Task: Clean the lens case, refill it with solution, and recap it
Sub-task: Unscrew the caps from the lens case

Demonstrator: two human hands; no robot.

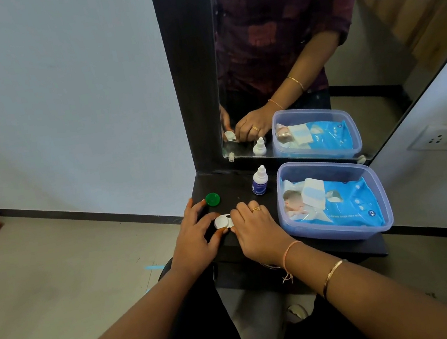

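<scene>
The left hand curls over the left end of a small white lens case, thumb and fingers steadying it. The right hand arches over the case's right end, fingertips pinching there, likely on its cap, which is hidden. The case lies flat on the dark shelf, at its front edge. It looks light, rigid and smooth, so it probably slips easily; gripping the cap rims seems best. A green cap sits just behind the left fingers; the solution bottle stands upright nearby.
</scene>
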